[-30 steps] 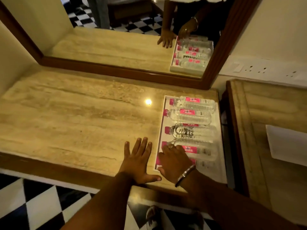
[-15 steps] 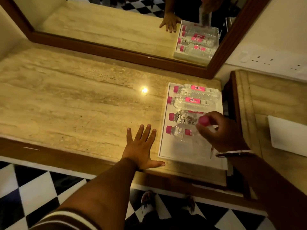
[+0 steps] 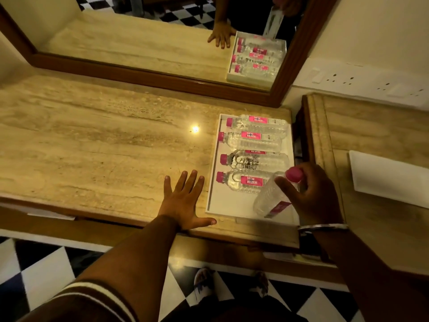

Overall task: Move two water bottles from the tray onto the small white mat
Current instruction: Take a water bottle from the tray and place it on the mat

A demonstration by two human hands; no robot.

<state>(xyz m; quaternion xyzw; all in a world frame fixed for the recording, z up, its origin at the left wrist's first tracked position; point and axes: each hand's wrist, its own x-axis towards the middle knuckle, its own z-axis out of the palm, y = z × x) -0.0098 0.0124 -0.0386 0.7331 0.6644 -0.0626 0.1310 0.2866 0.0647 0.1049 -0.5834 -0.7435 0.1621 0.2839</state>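
A white tray [image 3: 214, 180] sits at the right end of the marble counter. Several clear water bottles with pink caps and pink labels lie side by side in it, the nearest one [image 3: 241, 181] just left of my right hand. My right hand [image 3: 312, 194] grips another water bottle [image 3: 270, 198] near its pink cap, holding it tilted above the tray's near right corner. My left hand [image 3: 184, 201] rests flat on the counter just left of the tray, fingers spread. The small white mat [image 3: 390, 177] lies on the lower side table to the right.
A wood-framed mirror [image 3: 148, 73] stands along the back of the counter [image 3: 92, 145] and reflects the tray and my hands. A dark gap separates the counter from the side table [image 3: 376, 131]. A wall socket panel [image 3: 369, 83] is behind it. Checkered floor lies below.
My right hand has lifted one bottle out of the tray's near row and carries it raised and tilted toward the right. My left hand has stayed flat on the counter.
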